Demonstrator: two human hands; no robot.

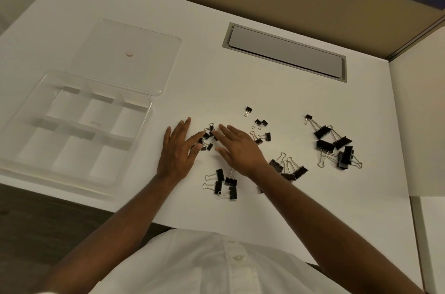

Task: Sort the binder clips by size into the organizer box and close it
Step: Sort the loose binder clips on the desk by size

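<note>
Black binder clips lie scattered on the white desk. Several small clips [208, 137] are bunched between my two hands. My left hand [179, 149] and my right hand [238, 146] rest flat with fingers spread on either side of that bunch, fingertips touching some clips. More small clips [261, 130] lie to the right. Medium clips [225, 183] lie near my wrists, others [287, 168] beside my right forearm. Large clips [334, 146] form a pile at the right. The clear organizer box [26, 166] stands open at the left, its compartments bare.
The box's clear lid [125, 55] lies flat behind the box. A grey cable hatch [285, 52] is set into the desk at the back. Partition walls close the back and right. The desk's front edge runs near my forearms.
</note>
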